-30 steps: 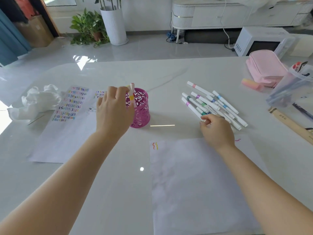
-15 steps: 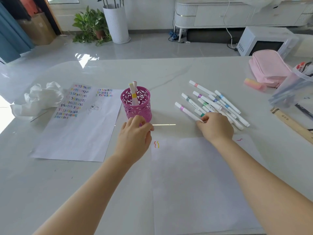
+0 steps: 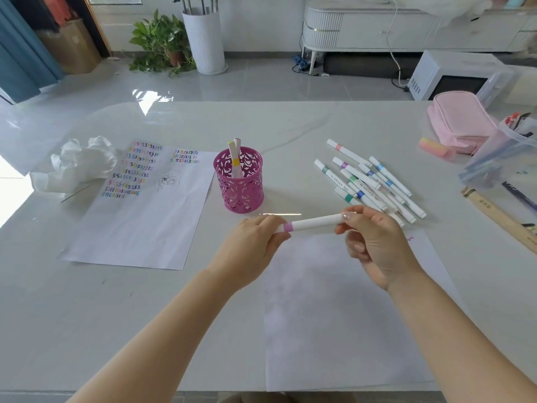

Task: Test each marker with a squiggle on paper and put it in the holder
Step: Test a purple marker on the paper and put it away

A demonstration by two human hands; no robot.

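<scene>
Head view: holder [image 3: 239, 187], loose markers [image 3: 366, 179] beyond held marker [image 3: 315, 221]

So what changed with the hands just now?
The left hand left the pink perforated holder and came back toward the white paper. The right hand lifted a white pink-banded marker from the loose marker pile; both hands now grip its ends. Holder, pile and paper stayed put.

Glossy grey floor [image 3: 261, 82] beyond the pale bench [image 3: 290, 123], with a bright patch of glare [image 3: 151, 96]. Against the white wall [image 3: 261, 21]: a tall ribbed white pot [image 3: 205, 45], a leafy green plant [image 3: 158, 39] beside it, a low white cabinet [image 3: 363, 30]. Further right, a white microwave [image 3: 453, 77]. Far left, a blue curtain [image 3: 20, 53] and a cardboard box [image 3: 69, 45].
</scene>
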